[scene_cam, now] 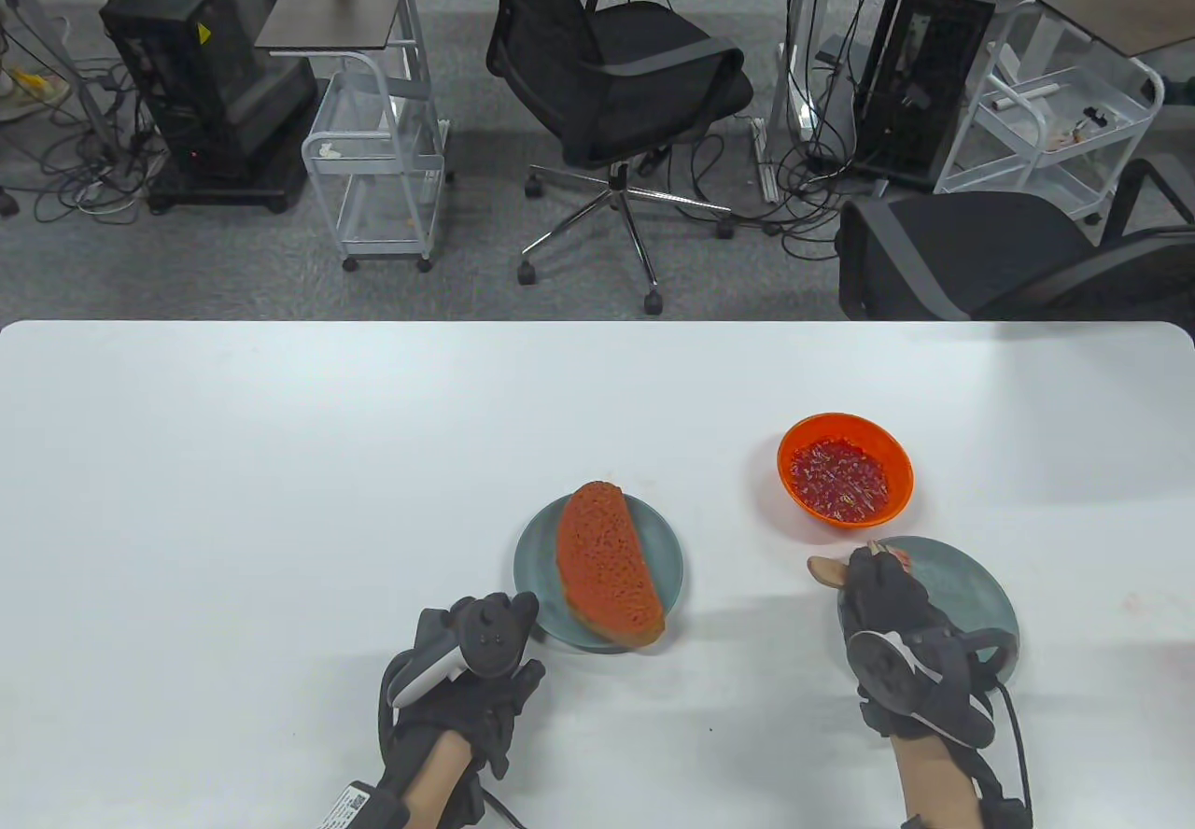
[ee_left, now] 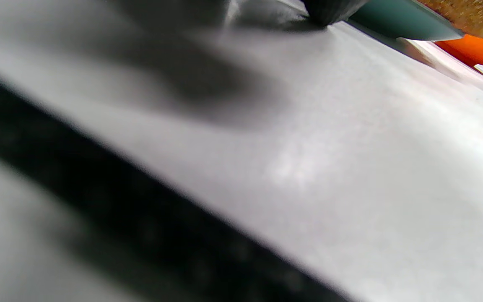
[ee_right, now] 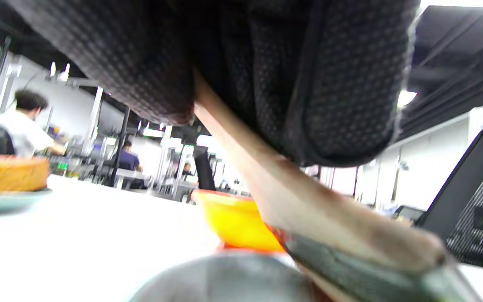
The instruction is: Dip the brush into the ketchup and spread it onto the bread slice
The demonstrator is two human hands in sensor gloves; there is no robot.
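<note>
A bread slice [scene_cam: 607,577] coated red with ketchup lies on a teal plate [scene_cam: 537,558] at the table's middle. An orange bowl [scene_cam: 840,428] holds ketchup [scene_cam: 838,479] to its right. My right hand [scene_cam: 873,577] grips a wooden-handled brush [scene_cam: 826,570] over a second teal plate [scene_cam: 971,586]; the handle end points left. In the right wrist view the brush [ee_right: 308,201] slants down to the plate rim, with the bowl [ee_right: 233,222] behind. My left hand [scene_cam: 485,652] rests on the table at the bread plate's lower-left edge and holds nothing; a fingertip [ee_left: 329,10] touches down beside the plate [ee_left: 396,19].
The white table [scene_cam: 280,493] stretches left and far of the plates. Office chairs [scene_cam: 616,73], carts and computer towers stand on the floor beyond its far edge. A faint red smear [scene_cam: 1134,600] marks the table at far right.
</note>
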